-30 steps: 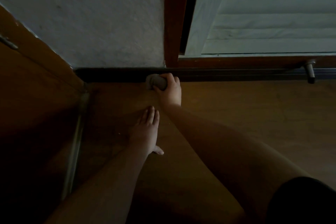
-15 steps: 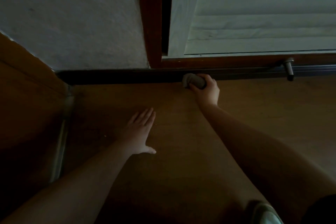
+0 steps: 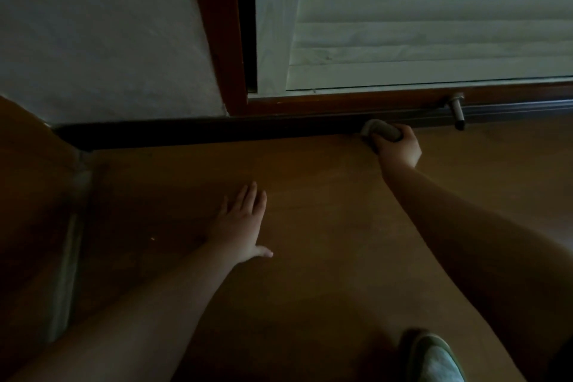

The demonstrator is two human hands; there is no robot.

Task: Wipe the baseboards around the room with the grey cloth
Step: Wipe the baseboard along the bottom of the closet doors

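Nearest, at the bottom right, the toe of a shoe (image 3: pixel 435 357) rests on the wooden floor (image 3: pixel 310 257). Further out, the left hand (image 3: pixel 240 223) lies flat on the floor, fingers straight and together, thumb splayed, holding nothing. A pale metal strip (image 3: pixel 69 251) runs along the floor at the left. Beyond, the right hand (image 3: pixel 397 147) has its grip curled round the bunched grey cloth (image 3: pixel 379 130), pressing it against the dark baseboard (image 3: pixel 217 132) below the louvred door (image 3: pixel 434 25). Just to the right a metal doorstop (image 3: pixel 456 110) juts out near the cloth. Since half a second ago the cloth has slid rightward along the baseboard, closer to the doorstop; the left hand stays planted.
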